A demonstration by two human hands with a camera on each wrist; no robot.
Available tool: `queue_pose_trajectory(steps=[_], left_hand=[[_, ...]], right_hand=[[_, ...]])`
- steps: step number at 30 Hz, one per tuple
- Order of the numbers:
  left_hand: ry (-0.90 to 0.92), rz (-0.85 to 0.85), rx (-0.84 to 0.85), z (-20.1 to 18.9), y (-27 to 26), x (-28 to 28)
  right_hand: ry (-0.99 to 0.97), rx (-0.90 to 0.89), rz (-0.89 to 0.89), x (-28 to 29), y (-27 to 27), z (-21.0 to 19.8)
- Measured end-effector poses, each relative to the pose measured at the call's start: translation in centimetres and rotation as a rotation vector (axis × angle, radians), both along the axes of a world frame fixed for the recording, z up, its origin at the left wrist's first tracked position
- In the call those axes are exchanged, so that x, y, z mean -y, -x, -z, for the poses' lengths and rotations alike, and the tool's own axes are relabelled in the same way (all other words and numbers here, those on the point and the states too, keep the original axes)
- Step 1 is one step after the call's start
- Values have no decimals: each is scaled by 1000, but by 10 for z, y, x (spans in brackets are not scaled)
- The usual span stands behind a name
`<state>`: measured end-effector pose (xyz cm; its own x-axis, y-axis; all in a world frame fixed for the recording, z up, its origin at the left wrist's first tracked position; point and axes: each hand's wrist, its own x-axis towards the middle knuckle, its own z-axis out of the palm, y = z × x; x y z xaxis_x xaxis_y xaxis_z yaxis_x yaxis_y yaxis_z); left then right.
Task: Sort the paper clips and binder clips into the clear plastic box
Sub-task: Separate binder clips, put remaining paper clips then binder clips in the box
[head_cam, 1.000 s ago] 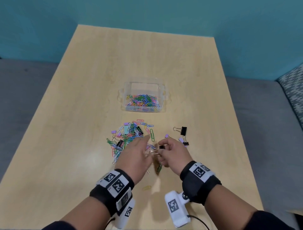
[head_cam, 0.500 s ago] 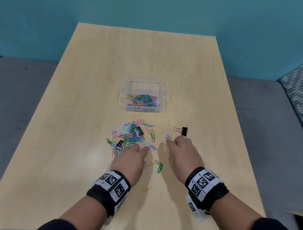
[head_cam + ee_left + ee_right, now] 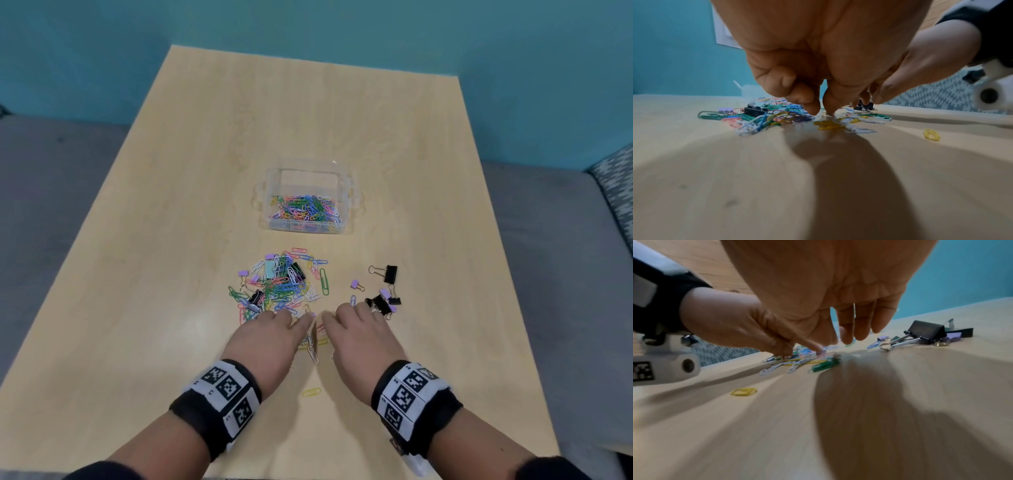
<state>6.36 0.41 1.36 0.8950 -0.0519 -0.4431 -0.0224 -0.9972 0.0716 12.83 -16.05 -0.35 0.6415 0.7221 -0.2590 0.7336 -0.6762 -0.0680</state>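
The clear plastic box point(image 3: 272, 192) stands mid-table with coloured paper clips point(image 3: 306, 209) in its near half. A mixed pile of paper clips and binder clips point(image 3: 279, 284) lies in front of it. Set apart at the right are a few black and purple binder clips point(image 3: 385, 299) point(image 3: 925, 332) and a lone black one point(image 3: 390, 274). My left hand point(image 3: 301, 317) point(image 3: 821, 110) is at the pile's near edge, thumb and forefinger pinched on a small clip on the table. My right hand point(image 3: 346, 308) point(image 3: 840, 337) hovers beside it, fingers hanging loosely and holding nothing.
A few stray paper clips point(image 3: 313, 346) lie between my hands, and one yellow clip point(image 3: 311, 392) lies nearer to me. The wooden table point(image 3: 171, 240) is ringed by grey carpet, with a teal wall behind it.
A second ago both hands held a black binder clip between them. The right hand then went right to the binder clip group, and it has now come back empty beside the left hand.
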Motion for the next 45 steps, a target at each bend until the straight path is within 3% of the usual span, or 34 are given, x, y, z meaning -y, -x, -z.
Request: queue_pose_trajectory(steps=[9, 16, 20, 28, 39, 45], left_hand=[[-34, 45, -2, -1, -2, 5], [-26, 31, -10, 1, -11, 14], [-1, 16, -4, 1, -16, 13], [-5, 23, 9, -1, -27, 12], [22, 51, 6, -2, -48, 26], [16, -133, -27, 2, -64, 29]], right_hand=[[159, -13, 37, -15, -21, -15], [41, 33, 84, 17, 0, -4], [72, -8, 27, 30, 11, 6], [-27, -21, 11, 18, 15, 6], [131, -59, -260, 13, 44, 8], [17, -142, -200, 21, 41, 0]])
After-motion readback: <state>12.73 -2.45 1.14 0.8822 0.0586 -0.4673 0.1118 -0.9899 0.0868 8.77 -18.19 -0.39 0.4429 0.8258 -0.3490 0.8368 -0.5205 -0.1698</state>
